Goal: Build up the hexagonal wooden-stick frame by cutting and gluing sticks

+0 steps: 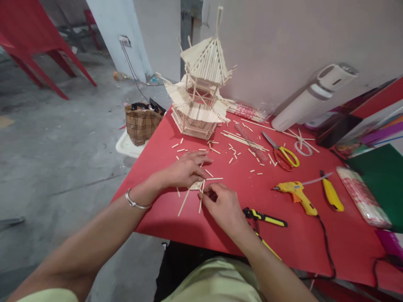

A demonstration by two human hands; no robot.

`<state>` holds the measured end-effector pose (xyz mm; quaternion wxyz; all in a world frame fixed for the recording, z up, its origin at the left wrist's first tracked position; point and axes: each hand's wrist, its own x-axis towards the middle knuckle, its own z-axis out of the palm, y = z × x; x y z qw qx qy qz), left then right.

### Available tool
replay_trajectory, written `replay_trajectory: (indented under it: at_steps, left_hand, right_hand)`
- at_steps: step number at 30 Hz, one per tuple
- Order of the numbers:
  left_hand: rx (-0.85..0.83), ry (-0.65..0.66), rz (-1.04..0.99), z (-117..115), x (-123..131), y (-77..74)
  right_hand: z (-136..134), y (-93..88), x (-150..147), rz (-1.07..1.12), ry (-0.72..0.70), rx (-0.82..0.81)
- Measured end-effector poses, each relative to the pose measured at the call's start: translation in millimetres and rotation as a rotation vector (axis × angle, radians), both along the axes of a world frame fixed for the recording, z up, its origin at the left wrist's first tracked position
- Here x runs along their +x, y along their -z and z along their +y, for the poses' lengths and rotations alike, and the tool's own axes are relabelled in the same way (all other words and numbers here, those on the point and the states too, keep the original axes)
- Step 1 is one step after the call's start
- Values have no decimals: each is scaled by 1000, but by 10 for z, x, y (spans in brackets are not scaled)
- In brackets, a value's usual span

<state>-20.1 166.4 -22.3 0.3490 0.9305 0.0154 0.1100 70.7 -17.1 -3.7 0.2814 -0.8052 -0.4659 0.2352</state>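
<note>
A small flat frame of pale wooden sticks (195, 186) lies on the red tabletop, with longer sticks poking out from it. My left hand (185, 168) rests over its far side, fingers stretched out and thumb by the frame. At the near right edge my right hand (224, 205) pinches a thin wooden stick (200, 204) between thumb and fingertips. Part of the frame is hidden beneath my left hand. Behind it stands a tiered stick pagoda (201, 100) with a pointed roof.
Scissors (281, 152), a yellow glue gun (296, 195), a yellow utility knife (332, 193) and cutting pliers (267, 217) lie to the right. A clear ruler (250, 142) and cut stick pieces are scattered near the pagoda. A white bottle (315, 97) leans on the wall.
</note>
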Motion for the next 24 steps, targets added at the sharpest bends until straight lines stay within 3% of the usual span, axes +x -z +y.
replay_trajectory:
  at_steps: [5, 11, 24]
  left_hand:
    - [-26, -20, -4, -5, 1, -17]
    - [-17, -21, -12, 17, 13, 24]
    - [5, 19, 45, 53, -2, 28]
  right_hand:
    - [-32, 47, 0, -85, -12, 14]
    - [39, -55, -21, -281, 5, -153]
    - [156, -52, 29, -316, -19, -227]
